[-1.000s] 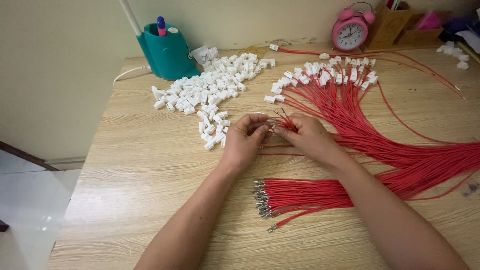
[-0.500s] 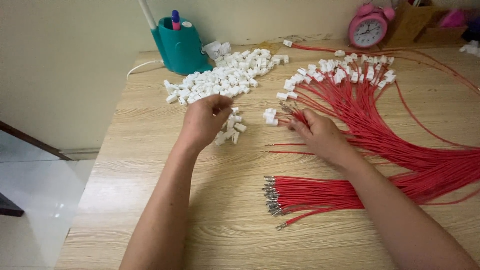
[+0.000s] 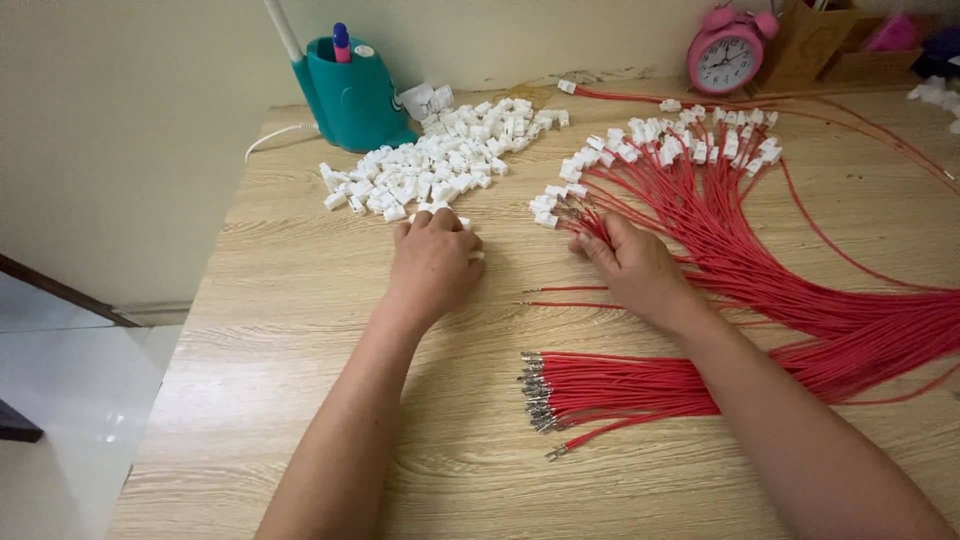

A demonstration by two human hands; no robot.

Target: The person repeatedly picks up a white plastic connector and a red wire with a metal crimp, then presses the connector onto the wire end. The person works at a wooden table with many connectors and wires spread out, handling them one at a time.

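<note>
So the whole scene is laid out on a light wooden table (image 3: 330,420), and the big pile of small white plastic connectors (image 3: 440,165) is taken as the reference here.

The left hand (image 3: 432,262) is laid palm-down right at the near edge of that pile, fingers together and curled a bit over a few stray connectors. Whether anything is actually pinched under it can't be told, since the fingertips are hidden by the back of the hand.

The right hand (image 3: 632,262) is found to the right of the pile, a short way off, resting on a fan of red wires (image 3: 720,230). Its fingertips are pressed onto the wires close to their capped ends; the grip itself is hard to make out, so no firm pinch can be called. Those wires are already fitted with white connectors at the far ends (image 3: 690,140), which are spread in an arc just right of the loose pile.

Nearer to the person than the pile, and to its right, a separate bundle of red wires with bare metal terminals (image 3: 600,385) is laid flat, untouched by either hand.

Behind the pile, touching its far left edge, a teal pen holder (image 3: 352,95) is stood upright. Far to the right of the pile, at the back, a pink alarm clock (image 3: 726,55) is seen.
</note>
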